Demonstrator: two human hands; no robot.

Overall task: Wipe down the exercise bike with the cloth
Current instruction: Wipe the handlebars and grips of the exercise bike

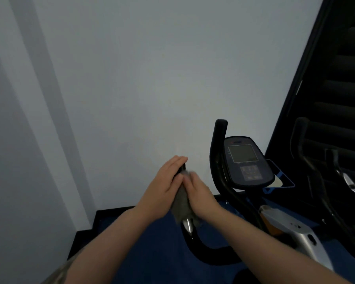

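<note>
The exercise bike's black left handlebar [195, 245] curves up from the lower middle, with a chrome pulse plate [188, 224] showing on it. A grey cloth [180, 204] is wrapped round the grip above that plate. My right hand [201, 198] grips the cloth against the bar from the right. My left hand [166, 184] rests on the bar's upper end from the left, its fingers lying nearly straight along it. The thumb is hidden. The console [247, 160] with its dark screen and keypad stands to the right, beside the upright right handlebar [219, 140].
A white wall fills the view ahead and to the left, close behind the handlebar. Blue carpet [156, 242] with a black skirting covers the floor. The bike's silver frame [295, 230] runs to the lower right. A dark slatted structure [340, 83] and another black machine stand at right.
</note>
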